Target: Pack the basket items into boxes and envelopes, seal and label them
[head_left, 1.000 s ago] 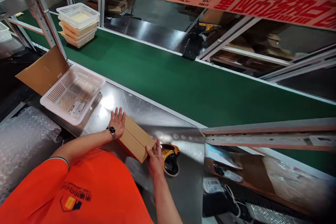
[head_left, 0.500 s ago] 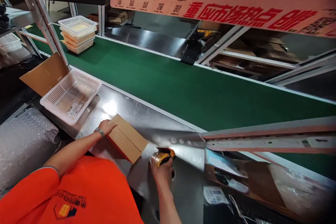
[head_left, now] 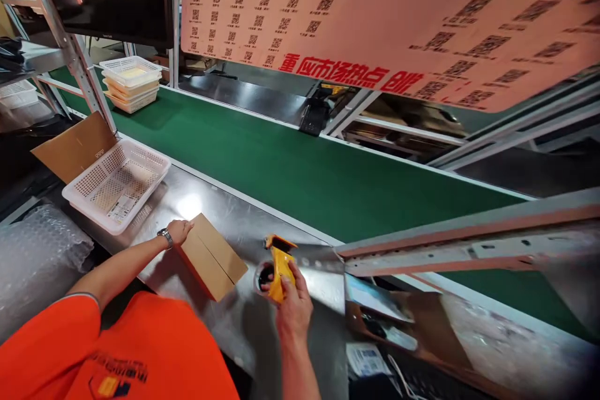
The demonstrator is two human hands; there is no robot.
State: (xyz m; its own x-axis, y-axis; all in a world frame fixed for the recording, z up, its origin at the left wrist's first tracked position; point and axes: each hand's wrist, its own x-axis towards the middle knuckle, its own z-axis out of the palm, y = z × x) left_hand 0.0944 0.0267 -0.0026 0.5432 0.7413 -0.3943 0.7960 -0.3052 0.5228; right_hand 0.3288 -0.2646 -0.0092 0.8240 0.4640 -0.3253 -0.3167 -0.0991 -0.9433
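A closed cardboard box (head_left: 213,256) lies on the steel bench with its top seam showing. My left hand (head_left: 179,232) grips its far left end, fingers over the edge and thumb side partly hidden. In my right hand (head_left: 293,303) is a yellow tape dispenser (head_left: 282,262) with a clear tape roll on its left side. My fingers wrap round its handle, and its black-edged head points up and away from me. The dispenser is held above the bench, to the right of the box and apart from it.
A white plastic basket (head_left: 117,187) with a label inside stands left of the box. Beyond the bench runs a green conveyor belt (head_left: 262,156) carrying stacked baskets (head_left: 131,84). A metal post (head_left: 450,231) crosses at right. Bubble wrap (head_left: 42,256) lies at left.
My right hand has turned the tape dispenser so its head now points upward and its yellow side faces me. My left hand stays on the box. The view has tilted up and shifted right.
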